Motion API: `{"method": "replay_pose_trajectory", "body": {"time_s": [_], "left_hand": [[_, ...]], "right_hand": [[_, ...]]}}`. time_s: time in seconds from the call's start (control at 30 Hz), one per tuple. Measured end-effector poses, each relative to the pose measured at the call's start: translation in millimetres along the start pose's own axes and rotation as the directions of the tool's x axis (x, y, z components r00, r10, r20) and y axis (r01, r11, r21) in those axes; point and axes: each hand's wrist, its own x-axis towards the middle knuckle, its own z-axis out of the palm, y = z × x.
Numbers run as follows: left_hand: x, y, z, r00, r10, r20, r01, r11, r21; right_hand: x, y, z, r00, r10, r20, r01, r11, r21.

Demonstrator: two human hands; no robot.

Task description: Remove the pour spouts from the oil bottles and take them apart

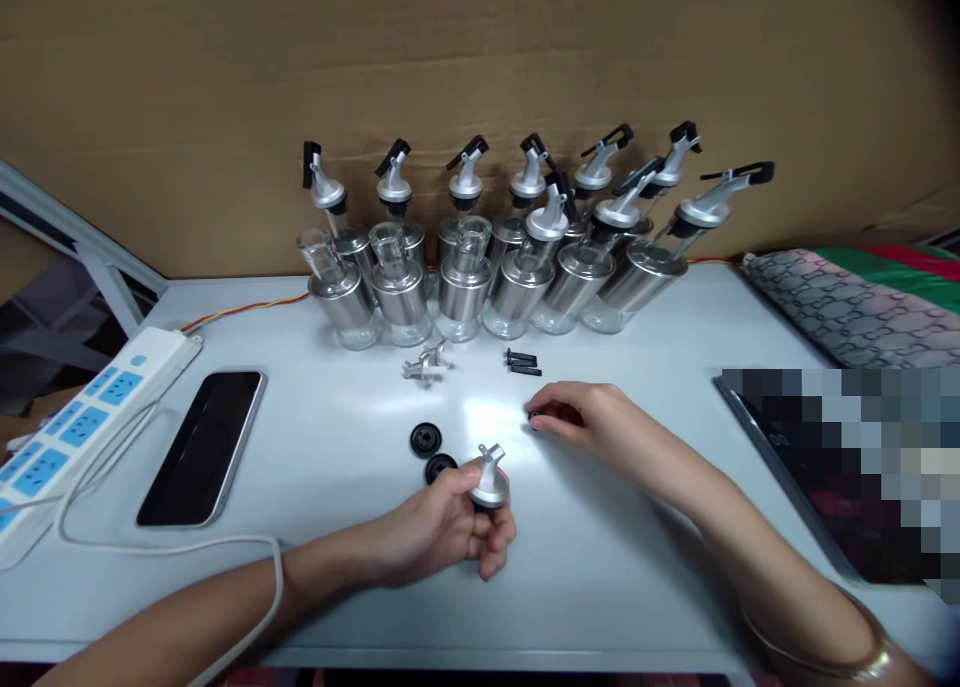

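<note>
My left hand (450,527) is closed round a silver pourer spout (490,479), held just above the white table (637,567). My right hand (585,422) rests on the table with its fingertips pinched on a small black part (534,422) that I cannot make out fully. Two black round gaskets (425,439) lie just left of the held spout. Another silver spout (426,364) lies on its side further back. A few small black pieces (523,363) lie beyond my right hand.
Several glass and steel dispenser bottles (465,287) stand in rows at the back, most with spouts, three (397,287) without. A phone (204,443) and power strip (82,422) lie left. A dark tablet (825,487) and patterned cloth (847,302) lie right. Cardboard (480,67) backs the table.
</note>
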Motion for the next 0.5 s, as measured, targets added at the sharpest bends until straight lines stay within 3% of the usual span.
{"method": "replay_pose_trajectory", "body": {"time_s": [0.23,0.37,0.5], "left_hand": [[-0.6,1.0,0.5,1.0,-0.002,0.0,0.002,1.0,0.007],[-0.1,0.9,0.3,1.0,-0.008,-0.011,0.008,1.0,0.0],[0.9,0.1,0.1,1.0,-0.003,-0.006,0.003,1.0,0.0]], "right_hand": [[2.8,7.0,1.1,1.0,0.008,0.024,-0.011,0.993,0.115],[5.5,10.6,4.0,0.994,0.098,0.044,-0.106,0.961,0.254],[8.5,7.0,6.6,0.967,0.215,0.139,-0.255,0.857,0.447]]}}
